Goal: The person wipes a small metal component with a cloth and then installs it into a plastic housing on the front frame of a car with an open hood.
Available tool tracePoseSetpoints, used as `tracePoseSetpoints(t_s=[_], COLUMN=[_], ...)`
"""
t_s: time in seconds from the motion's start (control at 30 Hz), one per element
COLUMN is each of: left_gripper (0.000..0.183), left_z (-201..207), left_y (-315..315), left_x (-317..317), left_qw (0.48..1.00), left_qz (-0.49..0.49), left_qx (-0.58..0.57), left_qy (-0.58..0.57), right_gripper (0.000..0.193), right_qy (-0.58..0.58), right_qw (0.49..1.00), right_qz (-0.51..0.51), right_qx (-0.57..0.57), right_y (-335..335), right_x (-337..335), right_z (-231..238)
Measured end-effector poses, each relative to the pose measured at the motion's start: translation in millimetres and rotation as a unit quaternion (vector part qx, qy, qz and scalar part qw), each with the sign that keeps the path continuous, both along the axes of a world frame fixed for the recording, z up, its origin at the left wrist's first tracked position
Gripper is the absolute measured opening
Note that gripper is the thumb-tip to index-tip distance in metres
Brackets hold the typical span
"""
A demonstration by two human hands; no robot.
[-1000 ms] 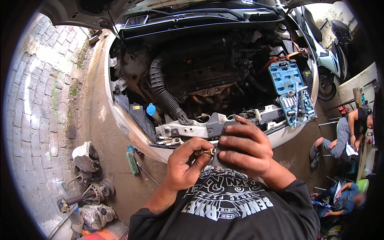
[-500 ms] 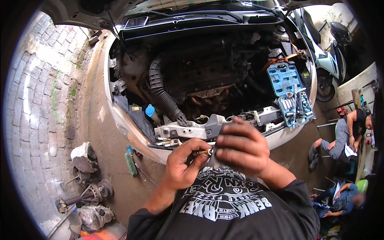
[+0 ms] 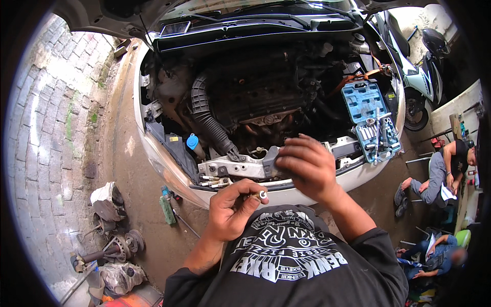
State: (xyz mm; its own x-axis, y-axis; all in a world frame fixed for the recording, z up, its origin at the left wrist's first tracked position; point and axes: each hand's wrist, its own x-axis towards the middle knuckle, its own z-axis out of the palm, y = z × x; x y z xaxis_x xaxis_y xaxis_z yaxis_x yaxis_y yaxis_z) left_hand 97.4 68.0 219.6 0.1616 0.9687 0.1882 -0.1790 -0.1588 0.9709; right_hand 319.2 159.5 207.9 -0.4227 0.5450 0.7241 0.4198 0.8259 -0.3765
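Pinched between the thumb and fingers of my left hand is a spark plug, its pale ring-shaped end pointing right. My right hand is raised to the right of it, apart from the plug, in front of the engine bay. Its fingers are bent and pressed together; whatever they may hold is hidden behind them. More spark plugs lie on the car's front edge, just beyond my left hand.
The engine sits under the raised hood. An open blue socket set case rests at the bay's right side. A green bottle and car parts are on the floor at left. Two people sit at right near a parked motorcycle.
My right hand has moved up and away from the spark plug, leaving a gap between them. The left hand has shifted slightly left, still pinching the plug.
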Motion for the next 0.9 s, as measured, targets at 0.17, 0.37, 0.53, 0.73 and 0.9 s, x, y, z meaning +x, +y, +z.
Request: tracePoseSetpoints(t_s=[0.17,0.37,0.53,0.73,0.9], left_gripper=[0.019,0.021,0.022,0.02,0.023], left_z=[-5.6,-9.0,-9.5,-10.3,-14.9], left_y=[-3.4,-3.8,-3.3,-3.6,-5.6], left_x=[-3.9,-2.9,-1.1,4.0,8.9], left_qw=[0.996,0.994,0.993,0.995,0.993], left_qz=[-0.03,-0.031,-0.024,0.004,0.011], left_qx=[-0.053,-0.071,-0.085,-0.082,-0.084], left_qy=[-0.07,-0.077,-0.076,-0.051,-0.078], right_gripper=[0.038,0.036,0.036,0.033,0.033], right_qy=[0.039,0.06,0.071,0.068,0.045], right_qw=[0.998,0.996,0.996,0.995,0.992], right_qz=[-0.025,-0.01,0.002,0.061,0.104], right_qx=[-0.054,-0.062,-0.058,-0.051,-0.05], right_y=[-2.9,-8.0,-13.2,-27.5,-38.0], right_x=[3.5,3.0,2.8,-0.5,1.1], right_z=[2.6,6.6,5.6,14.7,23.9])
